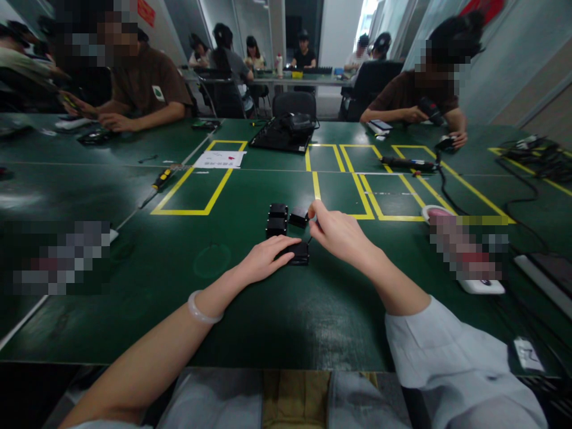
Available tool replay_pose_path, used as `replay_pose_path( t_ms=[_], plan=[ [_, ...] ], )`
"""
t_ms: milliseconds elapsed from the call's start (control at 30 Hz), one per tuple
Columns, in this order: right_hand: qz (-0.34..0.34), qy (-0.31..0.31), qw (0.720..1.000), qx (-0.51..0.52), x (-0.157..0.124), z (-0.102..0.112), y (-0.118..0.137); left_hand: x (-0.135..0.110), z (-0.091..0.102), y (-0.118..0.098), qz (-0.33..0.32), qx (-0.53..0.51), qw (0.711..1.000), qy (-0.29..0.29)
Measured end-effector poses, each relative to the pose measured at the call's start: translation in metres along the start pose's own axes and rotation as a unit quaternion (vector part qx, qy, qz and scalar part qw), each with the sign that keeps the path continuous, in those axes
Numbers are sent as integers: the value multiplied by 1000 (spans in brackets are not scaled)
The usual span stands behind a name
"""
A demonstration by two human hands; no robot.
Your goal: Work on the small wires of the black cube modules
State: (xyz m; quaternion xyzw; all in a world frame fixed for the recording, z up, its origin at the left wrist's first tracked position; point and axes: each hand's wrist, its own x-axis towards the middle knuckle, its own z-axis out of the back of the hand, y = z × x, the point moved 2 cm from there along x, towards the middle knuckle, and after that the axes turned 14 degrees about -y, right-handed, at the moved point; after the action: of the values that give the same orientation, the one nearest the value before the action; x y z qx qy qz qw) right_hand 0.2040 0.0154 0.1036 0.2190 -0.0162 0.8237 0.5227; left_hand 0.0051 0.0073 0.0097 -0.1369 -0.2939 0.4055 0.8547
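Observation:
My left hand (266,256) lies over a low black box (300,254) on the green table, its fingers along the top and its thumb near the front side, holding it down. Just right of that box, my right hand (335,229) is closed in a pinch. A short thin dark piece shows below its fingers by the box's corner; what it is cannot be made out. Beyond my left hand, small black blocks (277,219) stand in a short row. Another black block (298,220) lies tilted beside them, close to my right fingertips.
Yellow tape (183,212) marks rectangles on the table. A yellow-and-black screwdriver (162,178) and a paper sheet (220,159) lie left. At right are a black stick-shaped tool (409,163), a blurred white-edged object (485,287) and cables (543,156). Co-workers sit opposite.

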Motion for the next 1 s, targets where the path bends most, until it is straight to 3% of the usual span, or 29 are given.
replay_pose_path(
  t_ms=[1000],
  plan=[
    [1, 16, 1000, -10, 1, -1, -1, 0, 1, -2, 3, 0, 1000, -3]
  ],
)
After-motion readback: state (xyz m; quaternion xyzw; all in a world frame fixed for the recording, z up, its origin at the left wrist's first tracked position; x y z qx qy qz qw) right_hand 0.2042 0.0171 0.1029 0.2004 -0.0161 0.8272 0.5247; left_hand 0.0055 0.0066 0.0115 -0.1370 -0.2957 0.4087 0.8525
